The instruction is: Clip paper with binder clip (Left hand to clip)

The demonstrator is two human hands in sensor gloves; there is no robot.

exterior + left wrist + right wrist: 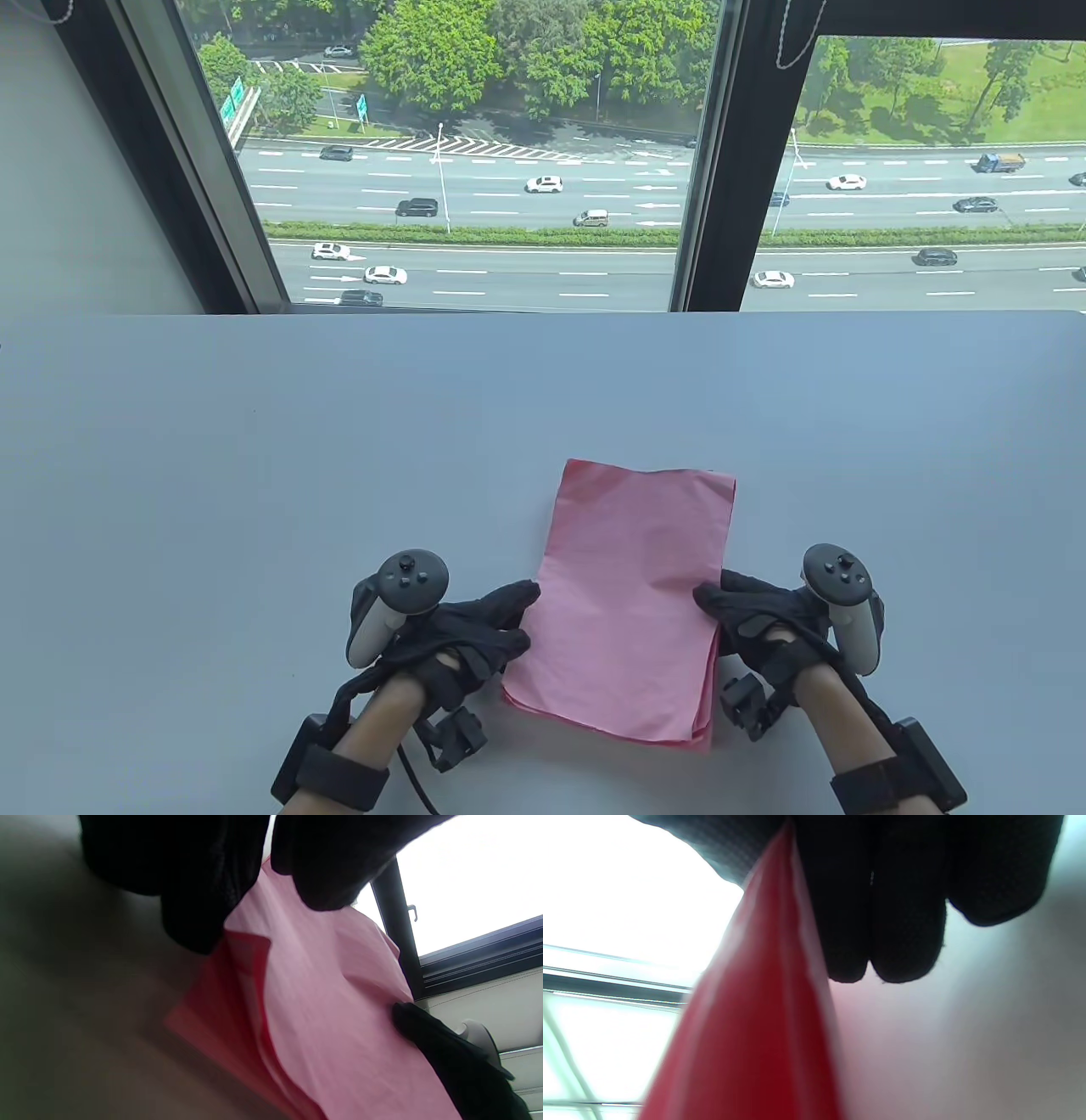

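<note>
A stack of pink paper sheets (632, 594) lies lengthwise at the front middle of the grey table (254, 475). My left hand (517, 607) holds the stack's left edge; in the left wrist view the paper (322, 1005) passes between the gloved fingers (199, 899). My right hand (709, 604) pinches the right edge, thumb on top. In the right wrist view the sheets (755, 1035) run up between thumb and fingers (882, 921). The sheets' near-left corner fans apart a little. No binder clip is in view.
The table's far edge meets a window frame (704, 170) with a road outside. The right hand's fingers (445, 1056) also show in the left wrist view on the paper's far edge.
</note>
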